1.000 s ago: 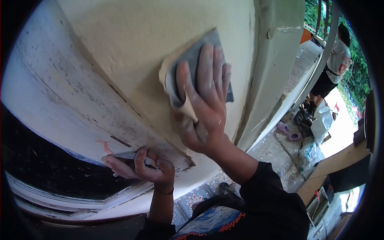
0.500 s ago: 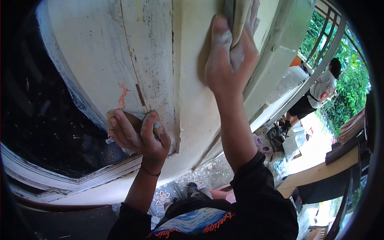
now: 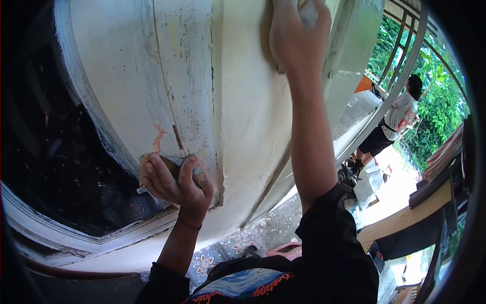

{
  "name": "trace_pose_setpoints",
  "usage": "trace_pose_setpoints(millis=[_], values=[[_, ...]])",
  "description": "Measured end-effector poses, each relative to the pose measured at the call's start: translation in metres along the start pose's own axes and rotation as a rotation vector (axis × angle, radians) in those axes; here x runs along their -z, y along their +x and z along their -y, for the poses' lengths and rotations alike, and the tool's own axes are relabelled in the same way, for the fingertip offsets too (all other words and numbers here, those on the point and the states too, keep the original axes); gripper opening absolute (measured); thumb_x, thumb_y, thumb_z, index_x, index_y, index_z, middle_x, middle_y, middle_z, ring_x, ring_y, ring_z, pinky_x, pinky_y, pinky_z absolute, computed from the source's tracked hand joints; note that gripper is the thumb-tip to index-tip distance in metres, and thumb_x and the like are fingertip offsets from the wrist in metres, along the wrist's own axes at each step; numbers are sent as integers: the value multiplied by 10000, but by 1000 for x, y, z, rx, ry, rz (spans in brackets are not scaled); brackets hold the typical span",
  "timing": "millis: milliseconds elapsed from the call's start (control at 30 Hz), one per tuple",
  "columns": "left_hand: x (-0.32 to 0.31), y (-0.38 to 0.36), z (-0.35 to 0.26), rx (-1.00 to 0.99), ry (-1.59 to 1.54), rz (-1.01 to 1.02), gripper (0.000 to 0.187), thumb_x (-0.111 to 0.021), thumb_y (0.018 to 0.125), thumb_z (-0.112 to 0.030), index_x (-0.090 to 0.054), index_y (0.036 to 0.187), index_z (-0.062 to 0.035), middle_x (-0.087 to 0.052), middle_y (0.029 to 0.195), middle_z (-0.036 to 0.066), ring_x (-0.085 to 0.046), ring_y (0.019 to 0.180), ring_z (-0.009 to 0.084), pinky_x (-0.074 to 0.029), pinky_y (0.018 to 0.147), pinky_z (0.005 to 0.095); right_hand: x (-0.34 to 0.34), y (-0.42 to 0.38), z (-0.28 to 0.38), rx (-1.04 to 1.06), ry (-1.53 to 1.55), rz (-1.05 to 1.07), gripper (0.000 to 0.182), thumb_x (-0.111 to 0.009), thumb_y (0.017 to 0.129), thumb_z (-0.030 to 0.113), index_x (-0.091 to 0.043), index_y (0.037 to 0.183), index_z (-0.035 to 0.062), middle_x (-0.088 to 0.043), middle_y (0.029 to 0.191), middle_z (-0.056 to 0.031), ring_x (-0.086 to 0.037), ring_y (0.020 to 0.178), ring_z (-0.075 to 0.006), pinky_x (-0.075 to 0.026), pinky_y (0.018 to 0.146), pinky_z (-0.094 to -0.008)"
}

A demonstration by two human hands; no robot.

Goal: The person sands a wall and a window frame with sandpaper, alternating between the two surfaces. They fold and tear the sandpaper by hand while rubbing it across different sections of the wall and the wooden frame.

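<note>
**Flat tool [image 3: 173,168] in the left grip [image 3: 174,181], right grip [image 3: 302,38] up on the wall [image 3: 245,86]**

So on my feed the flat tool sits inside the left grip, close against the wall, just below an orange-red patch [image 3: 159,138]. Fingers cover most of it, but it looks like a scraper to me. My guess: light, thin, fairly stiff, nothing fragile, maybe a bit slick because those fingers look dusty. I'd take hold by the stubby end on the grip's right side and stay off the edge.

Left grip's about half closed, fingers curled around the tool. Dark glass [image 3: 66,152] lies just left of it.

Right grip is higher, arm stretched out, hand against the wall. It's blurry and cropped at the top, so I honestly can't tell how open it is. Something pale shows beside the thumb, but can't make it out. Another person [image 3: 400,114] stands well off to its right.
</note>
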State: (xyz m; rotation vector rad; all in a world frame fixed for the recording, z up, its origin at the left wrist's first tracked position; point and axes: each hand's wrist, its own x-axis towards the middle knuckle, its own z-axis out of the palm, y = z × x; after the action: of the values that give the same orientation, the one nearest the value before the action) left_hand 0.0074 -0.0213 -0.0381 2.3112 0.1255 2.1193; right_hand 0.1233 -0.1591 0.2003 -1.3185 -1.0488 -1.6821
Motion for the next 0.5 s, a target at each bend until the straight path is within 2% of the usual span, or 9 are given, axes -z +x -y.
trace_pose_setpoints(millis=[67, 133, 200, 267, 400, 467, 500], values=[[0, 0, 1, 13, -3, 2, 239, -434, 828, -229, -506, 1054, -195, -264, 1394, 260, -151, 1333, 399, -67, 1049, 550, -7, 17, -3, -31, 14, -73, 418, -477, 902, 223, -479, 1214, -56, -407, 1316, -257, -295, 1291, -385, -160, 1077, -405], [0, 2, 0, -13, 30, -7, 204, -402, 867, -214, -495, 1039, -155, -248, 1410, 252, -183, 1326, 400, -120, 1025, 567, -4, 8, -1, -16, 52, -56, 422, -478, 900, 224, -477, 1215, -58, -406, 1317, -256, -303, 1290, -374, -177, 1073, -395], [0, 0, 1, -10, 31, 0, 207, -404, 869, -217, -494, 1044, -154, -249, 1409, 252, -183, 1324, 402, -117, 1025, 566, 0, -17, 7, -5, 93, -35, 426, -479, 898, 224, -475, 1217, -59, -406, 1319, -254, -311, 1288, -363, -194, 1068, -385], [1, 0, 1, -8, 29, 3, 210, -405, 871, -220, -493, 1049, -152, -250, 1409, 252, -184, 1323, 404, -115, 1026, 566, 7, -59, 21, 46, -60, 66, 519, -523, 732, 22, -498, 1249, 51, -413, 1328, -214, -305, 1284, -394, -184, 1052, -490], [3, 2, 0, -9, 22, 12, 221, -401, 877, -233, -497, 1057, -147, -249, 1407, 259, -182, 1323, 401, -99, 1032, 557, 27, -125, 56, -147, -59, 276, 596, -537, 688, 36, -470, 1281, 40, -337, 1378, -238, -225, 1325, -400, -137, 1059, -520], [2, 2, -2, -4, 25, 10, 224, -401, 878, -238, -499, 1057, -146, -251, 1404, 262, -181, 1324, 398, -94, 1034, 553, 32, -127, 57, -121, -82, 322, 424, -475, 868, 149, -474, 1255, -22, -345, 1358, -268, -233, 1314, -419, -138, 1065, -496], [1, 0, -2, 4, 35, 12, 220, -403, 878, -237, -502, 1053, -146, -253, 1402, 266, -179, 1324, 399, -91, 1035, 551, 33, -122, 55, -123, -77, 317, 424, -475, 868, 149, -474, 1255, -22, -345, 1358, -268, -233, 1314, -419, -138, 1065, -496]])
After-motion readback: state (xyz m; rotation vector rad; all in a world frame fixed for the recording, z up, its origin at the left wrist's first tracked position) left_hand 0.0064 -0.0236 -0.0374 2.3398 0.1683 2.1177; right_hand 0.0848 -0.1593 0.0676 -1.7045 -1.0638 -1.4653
